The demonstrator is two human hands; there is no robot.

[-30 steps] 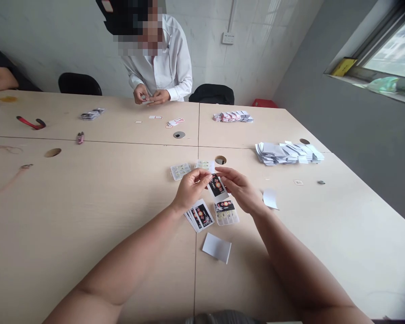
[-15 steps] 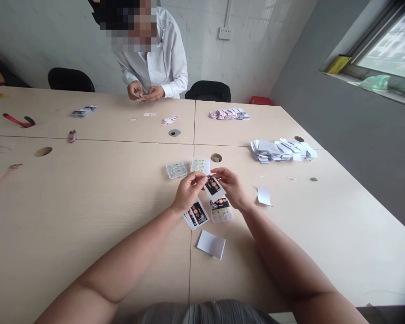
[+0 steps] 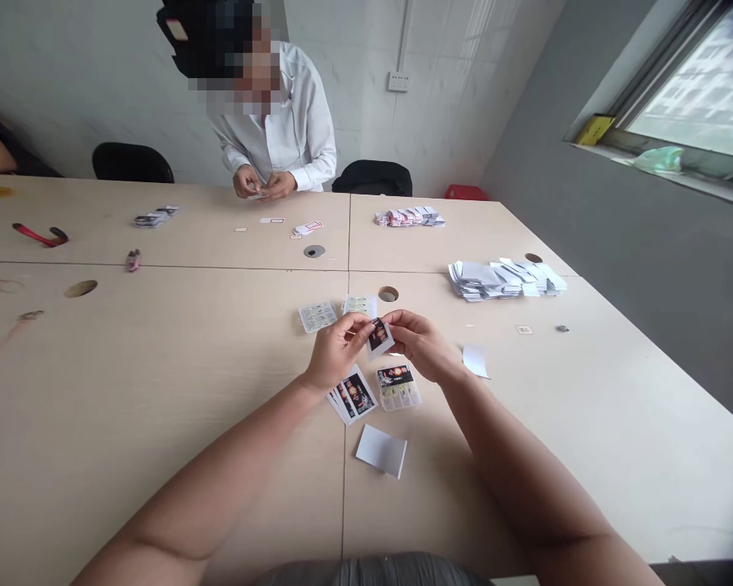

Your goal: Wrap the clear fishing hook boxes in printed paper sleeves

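Between my two hands is a printed label card (image 3: 379, 338), black with a white border. My left hand (image 3: 337, 350) pinches its left edge, and my right hand (image 3: 420, 343) grips its right side with the fingers closed. Below the left hand, a fanned stack of the same label cards (image 3: 355, 394) lies on the table. A clear plastic box (image 3: 399, 387) with a black label across its upper part sits beneath the held card. Two more clear boxes with small pieces inside, a left one (image 3: 318, 317) and a right one (image 3: 360, 305), stand just beyond my hands.
A folded white card (image 3: 381, 451) lies near me, and a white slip (image 3: 475, 360) is right of my right arm. Piles of white cards (image 3: 504, 281) and red-edged cards (image 3: 409, 217) lie farther off. Across the table (image 3: 220, 407), a co-worker (image 3: 274, 122) handles a small piece.
The held card has turned between my hands, and its printed face now looks narrower. My right fingers have closed in on its side. The whole view has tilted slightly upward.
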